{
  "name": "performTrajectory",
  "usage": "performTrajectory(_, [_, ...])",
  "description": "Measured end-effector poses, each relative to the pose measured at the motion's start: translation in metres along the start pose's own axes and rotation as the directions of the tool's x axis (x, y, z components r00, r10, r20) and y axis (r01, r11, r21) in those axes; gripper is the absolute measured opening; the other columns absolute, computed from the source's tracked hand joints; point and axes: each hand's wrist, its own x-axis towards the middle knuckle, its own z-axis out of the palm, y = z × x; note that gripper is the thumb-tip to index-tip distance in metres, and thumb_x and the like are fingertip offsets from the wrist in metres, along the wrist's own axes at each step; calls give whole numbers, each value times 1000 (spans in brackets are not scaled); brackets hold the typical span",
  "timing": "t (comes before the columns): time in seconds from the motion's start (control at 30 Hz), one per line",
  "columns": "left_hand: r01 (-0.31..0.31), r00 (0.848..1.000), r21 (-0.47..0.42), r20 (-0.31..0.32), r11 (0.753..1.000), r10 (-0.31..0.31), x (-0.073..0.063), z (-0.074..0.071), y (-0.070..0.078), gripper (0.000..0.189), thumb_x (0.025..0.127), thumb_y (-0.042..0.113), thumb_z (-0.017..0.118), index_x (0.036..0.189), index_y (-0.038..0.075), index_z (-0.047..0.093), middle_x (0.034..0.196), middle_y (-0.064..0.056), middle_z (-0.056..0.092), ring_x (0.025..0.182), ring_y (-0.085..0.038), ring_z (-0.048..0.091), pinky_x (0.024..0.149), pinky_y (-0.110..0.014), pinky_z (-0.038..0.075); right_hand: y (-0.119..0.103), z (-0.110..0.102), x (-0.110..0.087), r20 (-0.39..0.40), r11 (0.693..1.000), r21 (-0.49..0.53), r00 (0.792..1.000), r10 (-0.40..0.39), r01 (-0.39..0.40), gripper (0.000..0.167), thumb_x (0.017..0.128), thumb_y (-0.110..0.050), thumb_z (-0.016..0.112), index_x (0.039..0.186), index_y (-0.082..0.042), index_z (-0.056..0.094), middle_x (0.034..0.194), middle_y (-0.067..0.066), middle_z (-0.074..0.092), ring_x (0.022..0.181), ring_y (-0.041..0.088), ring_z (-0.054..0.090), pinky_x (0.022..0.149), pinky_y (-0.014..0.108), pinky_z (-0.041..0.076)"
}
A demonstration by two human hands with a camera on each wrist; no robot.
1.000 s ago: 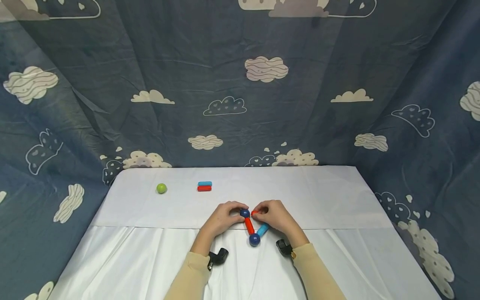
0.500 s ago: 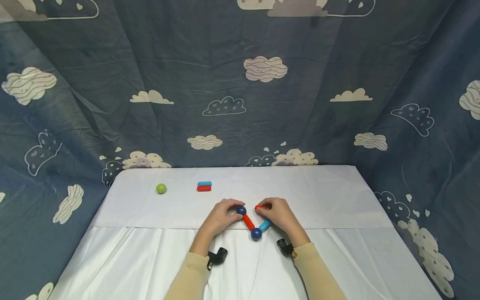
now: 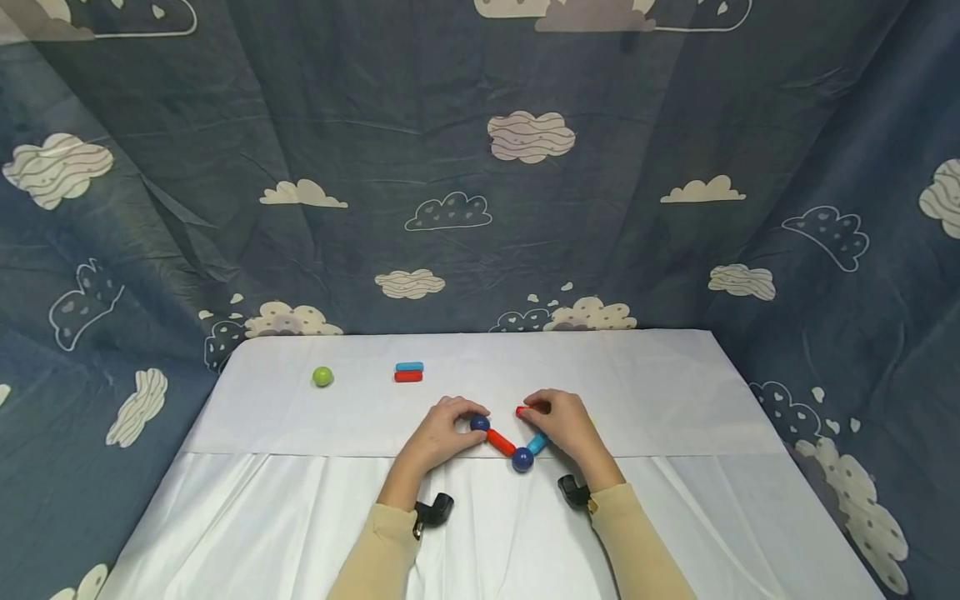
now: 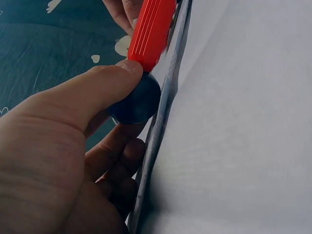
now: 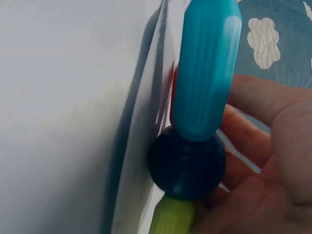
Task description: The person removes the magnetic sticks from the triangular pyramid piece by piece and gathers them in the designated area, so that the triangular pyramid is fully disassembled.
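My left hand [image 3: 441, 433] pinches a dark blue ball [image 4: 139, 100] between thumb and fingers. From that ball a red rod [image 3: 501, 442] runs to a second dark blue ball [image 3: 522, 460], where a light blue rod [image 3: 538, 442] joins at an angle. Under my right hand [image 3: 564, 423], the right wrist view has a dark blue ball [image 5: 187, 168] with the light blue rod [image 5: 207, 73] on one side and a yellow-green rod [image 5: 171, 217] on the other. The right thumb and fingers pinch another red rod [image 3: 522, 412], mostly hidden by them.
A green ball [image 3: 322, 377] lies at the back left of the white-covered table [image 3: 262, 500]. To its right, a light blue rod [image 3: 409, 367] and a red rod [image 3: 408, 377] lie side by side. A dark cloud-print cloth [image 3: 450, 108] hangs behind and at the sides.
The joined rods have spread into a wider V, its middle ball shifting right and away from me. My right hand has moved right and slightly farther off; the left ball has gone slightly left.
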Motion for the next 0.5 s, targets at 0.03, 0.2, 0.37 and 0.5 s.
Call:
performTrajectory(0.03, [3, 1000, 2, 1, 1000, -3, 0, 0, 0, 30, 94, 32, 79, 124, 27, 76, 129, 3, 72, 127, -21, 59, 115, -52, 46, 0, 0, 0, -6, 1000, 0, 1000, 0, 0, 26, 95, -26, 80, 116, -11, 80, 112, 8, 78, 102, 24, 69, 100, 48, 58])
performTrajectory(0.2, [16, 1000, 21, 0, 1000, -16, 0, 1, -1, 29, 93, 34, 81, 121, 29, 76, 128, 4, 72, 125, -21, 59, 113, -53, 46, -7, -9, -4, -57, 1000, 14, 998, 4, -3, 25, 98, -24, 76, 119, -12, 79, 121, 10, 77, 117, 31, 68, 105, 52, 56])
performTrajectory(0.37, [10, 1000, 41, -8, 999, -9, 1, 1, 0, 28, 92, 35, 81, 119, 29, 75, 125, 5, 72, 122, -20, 58, 111, -52, 47, -14, -18, -13, -92, 998, 58, 995, -24, 29, 24, 99, -24, 74, 120, -14, 79, 98, 6, 74, 89, 22, 63, 77, 33, 56])
performTrajectory(0.5, [-1, 1000, 61, -13, 998, 2, 3, 3, 0, 27, 91, 35, 81, 117, 28, 74, 121, 6, 72, 119, -18, 58, 108, -50, 47, -11, -19, -25, -30, 991, 133, 999, -15, 19, 27, 97, -28, 77, 121, -16, 78, 76, 1, 62, 68, 17, 53, 59, 24, 42])
